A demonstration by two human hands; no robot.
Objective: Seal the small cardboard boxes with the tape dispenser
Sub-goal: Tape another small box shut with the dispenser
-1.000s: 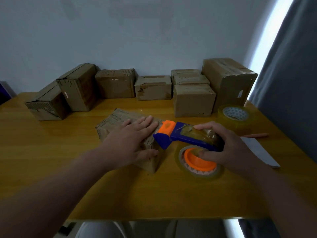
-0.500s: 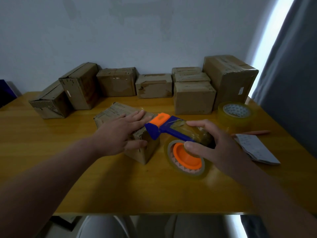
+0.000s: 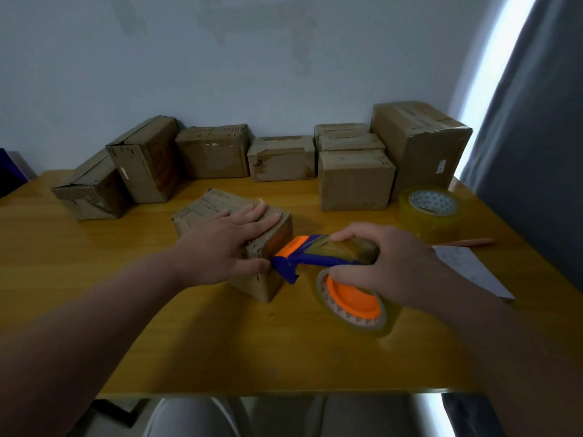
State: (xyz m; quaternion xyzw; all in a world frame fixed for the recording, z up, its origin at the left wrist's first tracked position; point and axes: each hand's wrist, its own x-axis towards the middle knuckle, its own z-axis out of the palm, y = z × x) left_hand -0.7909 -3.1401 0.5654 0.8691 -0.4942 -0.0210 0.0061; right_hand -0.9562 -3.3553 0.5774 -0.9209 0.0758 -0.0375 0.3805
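**A:** How far along is the sealing?

**B:** One small brown cardboard box (image 3: 202, 212) sits in the middle of the yellow wooden table (image 3: 220, 342), and it looks to be mid-strip. The person's left hand (image 3: 220, 250) lies flat on its top, fingers straight, thumb down the near side. The right hand (image 3: 394, 266) is wrapped round the blue and orange plastic tape dispenser (image 3: 315, 257), whose orange head touches the box's right side face.

**A:** And the others?

**B:** A row of brown cardboard boxes (image 3: 280, 159) stands along the far edge. Whether they are taped cannot be told through the blur. A spare roll of clear tape (image 3: 432, 209) sits at the far right, near a white paper sheet (image 3: 467, 269).

**A:** What differs from half a second ago?

**B:** The dispenser's head was up at the box's top right edge, by the left fingertips. Now it is lower, against the side face, so the strip is probably being carried over the edge. The left hand has stayed pressed down. Cutting the tape likely remains.
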